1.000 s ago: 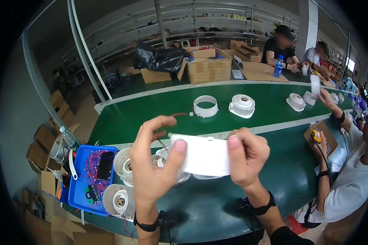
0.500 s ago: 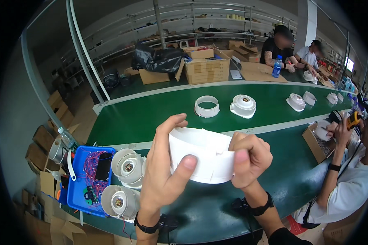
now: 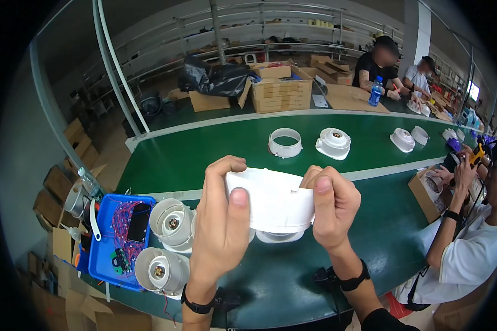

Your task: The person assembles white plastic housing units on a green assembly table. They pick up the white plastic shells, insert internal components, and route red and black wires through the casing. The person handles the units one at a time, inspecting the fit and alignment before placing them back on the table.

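Observation:
A white plastic ring-shaped housing (image 3: 276, 198) is held up above the green bench between my two hands. My left hand (image 3: 223, 215) grips its left side, thumb flat on the outer wall and fingers curled behind. My right hand (image 3: 334, 207) pinches the right edge near a small notch in the upper rim. Below the ring shows a rounded white edge (image 3: 281, 237); I cannot tell if it is joined to the ring. Left of my left hand stand two white fan housings (image 3: 171, 223) with motors inside, one nearer me than the other.
A blue tray (image 3: 96, 259) with red wires lies at the left. On the green conveyor belt (image 3: 204, 151) stand a white ring (image 3: 285, 143) and a white motor housing (image 3: 333, 144). A co-worker (image 3: 464, 237) works at the right beside a cardboard box (image 3: 425, 193).
The ring has tilted so its opening shows less and its outer wall faces me more. A white rounded edge has come into sight below it. Both hands keep their hold.

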